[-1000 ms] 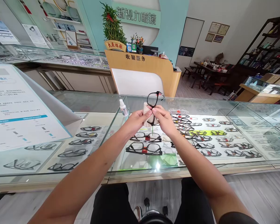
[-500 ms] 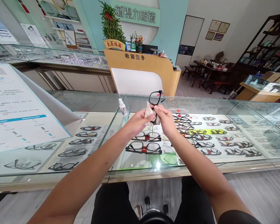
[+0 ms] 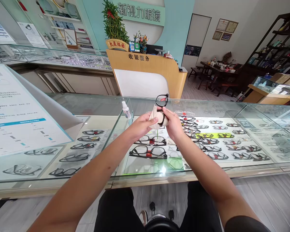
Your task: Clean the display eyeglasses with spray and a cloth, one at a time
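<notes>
A pair of black-framed eyeglasses (image 3: 162,100) is held upright on its side above the glass counter. My right hand (image 3: 173,120) pinches the frame near its middle, with the upper lens standing free above the fingers. A pale cream cloth (image 3: 155,112) is in my left hand (image 3: 143,125), folded around the lower lens with the thumb pressing on it. Part of the lower rim shows between the two hands; the left fingers behind the cloth are hidden. Just left of the hands stands a small white spray bottle (image 3: 126,110) on the counter.
Under the glass counter top (image 3: 140,170) lie rows of eyeglasses (image 3: 148,152). A large folded printed card (image 3: 21,112) stands at the left. Beyond the counter are a white chair back (image 3: 142,84) and a wooden cashier desk (image 3: 176,74).
The eyeglasses have turned slightly, so the lower lens now faces me more, with the cloth over it. My hands stay close together in nearly the same place.
</notes>
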Available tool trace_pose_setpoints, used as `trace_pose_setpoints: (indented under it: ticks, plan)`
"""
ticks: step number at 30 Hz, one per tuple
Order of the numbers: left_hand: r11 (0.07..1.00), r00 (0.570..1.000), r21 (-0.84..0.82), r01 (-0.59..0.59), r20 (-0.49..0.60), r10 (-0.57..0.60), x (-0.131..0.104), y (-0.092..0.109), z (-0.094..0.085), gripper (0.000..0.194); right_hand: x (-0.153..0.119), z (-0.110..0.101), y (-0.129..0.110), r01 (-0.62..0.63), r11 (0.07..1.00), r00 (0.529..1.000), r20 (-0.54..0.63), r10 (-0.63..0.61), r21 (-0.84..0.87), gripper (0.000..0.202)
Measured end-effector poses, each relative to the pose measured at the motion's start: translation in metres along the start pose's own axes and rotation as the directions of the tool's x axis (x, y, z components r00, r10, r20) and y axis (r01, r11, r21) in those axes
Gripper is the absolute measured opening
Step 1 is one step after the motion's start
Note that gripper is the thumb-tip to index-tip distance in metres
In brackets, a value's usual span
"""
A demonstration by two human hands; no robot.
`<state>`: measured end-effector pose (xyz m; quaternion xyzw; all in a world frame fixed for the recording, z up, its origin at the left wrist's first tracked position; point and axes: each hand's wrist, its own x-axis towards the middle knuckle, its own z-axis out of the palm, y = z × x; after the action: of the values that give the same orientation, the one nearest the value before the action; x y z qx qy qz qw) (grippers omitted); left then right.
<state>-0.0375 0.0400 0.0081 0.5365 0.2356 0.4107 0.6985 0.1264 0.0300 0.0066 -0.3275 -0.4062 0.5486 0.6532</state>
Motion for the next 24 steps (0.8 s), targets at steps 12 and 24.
trace_pose_setpoints:
  ticks: [12, 24]
  plan:
    - [0.982, 0.987, 0.168, -0.083, -0.119, 0.104, -0.002, -0.004, 0.006, 0.071, -0.009, 0.007, -0.004, -0.03, 0.995, 0.999, 0.021, 0.032, -0.094, 0.046]
    - [0.977, 0.947, 0.139, -0.162, -0.258, 0.193, -0.006, 0.001, 0.014, 0.063, -0.023, 0.015, -0.013, 0.355, 0.863, 0.93, 0.233, -0.286, -0.36, 0.061]
